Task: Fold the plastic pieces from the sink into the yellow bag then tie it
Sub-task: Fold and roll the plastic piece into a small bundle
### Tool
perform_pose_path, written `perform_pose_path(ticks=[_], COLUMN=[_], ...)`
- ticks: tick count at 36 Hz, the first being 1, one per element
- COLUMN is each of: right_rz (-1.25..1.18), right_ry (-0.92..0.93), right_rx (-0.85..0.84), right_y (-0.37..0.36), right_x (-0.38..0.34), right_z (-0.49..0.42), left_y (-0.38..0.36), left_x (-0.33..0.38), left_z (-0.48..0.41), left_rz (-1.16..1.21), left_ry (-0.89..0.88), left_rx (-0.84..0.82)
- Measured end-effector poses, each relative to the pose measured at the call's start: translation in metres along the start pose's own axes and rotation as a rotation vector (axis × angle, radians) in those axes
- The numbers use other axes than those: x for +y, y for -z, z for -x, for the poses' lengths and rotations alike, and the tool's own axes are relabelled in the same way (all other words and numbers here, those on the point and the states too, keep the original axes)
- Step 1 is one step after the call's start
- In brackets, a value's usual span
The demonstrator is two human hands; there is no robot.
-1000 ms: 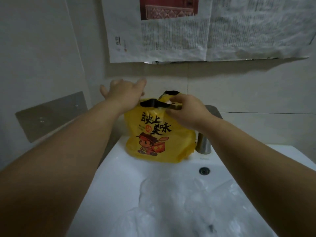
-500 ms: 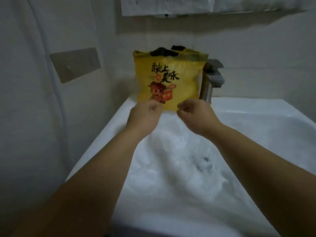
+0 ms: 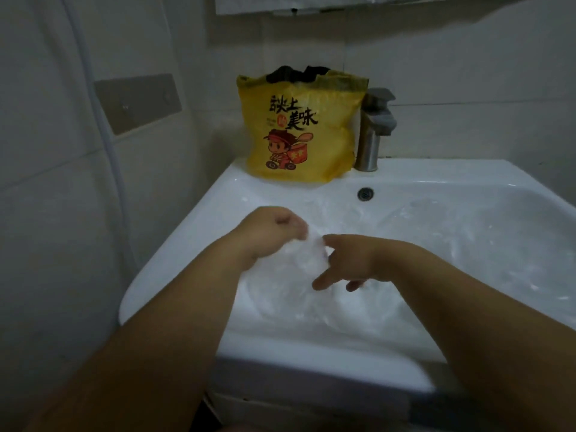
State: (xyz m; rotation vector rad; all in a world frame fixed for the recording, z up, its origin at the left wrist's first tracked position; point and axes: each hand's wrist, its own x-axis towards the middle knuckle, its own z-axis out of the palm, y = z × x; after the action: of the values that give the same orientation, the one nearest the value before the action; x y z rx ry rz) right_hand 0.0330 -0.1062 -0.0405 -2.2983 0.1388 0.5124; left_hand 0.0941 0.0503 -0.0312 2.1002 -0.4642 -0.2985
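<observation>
Sink (image 3: pixel 174 269), white against tiled wall (image 3: pixel 467 73), holds clear plastic (image 3: pixel 308 260); left hand (image 3: pixel 271 232) pinches it, right hand (image 3: pixel 352 260) touches it, fingers spread

A white ceramic sink (image 3: pixel 174 254) carries everything here. On its back ledge a yellow bag (image 3: pixel 299 132) stands upright with its printed side facing forward, and a metal faucet (image 3: pixel 372 135) is just beside it on the right. Crumpled clear plastic pieces (image 3: pixel 461 241) lie in the basin below the overflow hole (image 3: pixel 364 193).
</observation>
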Motion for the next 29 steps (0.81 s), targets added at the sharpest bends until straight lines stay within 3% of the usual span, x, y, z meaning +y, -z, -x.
perform_pose_path(ticks=[3,6,11,16,19,23,27,29], right_rz=[-0.101,-0.376,-0.71,-0.706,-0.664,-0.525,-0.447,-0.482], right_ry=[0.15,0.264,0.232,0.136,0.089,0.114,0.154,0.202], right_rx=[0.192,0.384,0.508,0.682,0.732,0.825,0.908,0.854], right_y=[0.012,0.028,0.048,0.045,0.039,0.037,0.039,0.042], right_x=[-0.008,-0.013,-0.005,0.019,0.028,0.028,0.024,0.021], right_z=[0.008,0.021,0.034,0.03,0.026,0.021,0.024,0.029], left_y=[0.001,0.0,-0.001,-0.028,-0.044,-0.062,-0.06,-0.058], left_x=[0.019,0.038,0.056,0.051,0.05,0.045,0.042,0.041], left_z=[0.0,-0.004,-0.01,-0.01,-0.01,-0.014,-0.021,-0.023], left_rz=[0.229,0.525,0.906,1.325,1.179,0.805,0.849,0.832], left_ry=[-0.083,-0.061,0.102,0.192,0.112,-0.003,-0.02,-0.023], left_rx=[0.05,0.043,-0.016,-0.174,-0.267,-0.208,-0.01,0.042])
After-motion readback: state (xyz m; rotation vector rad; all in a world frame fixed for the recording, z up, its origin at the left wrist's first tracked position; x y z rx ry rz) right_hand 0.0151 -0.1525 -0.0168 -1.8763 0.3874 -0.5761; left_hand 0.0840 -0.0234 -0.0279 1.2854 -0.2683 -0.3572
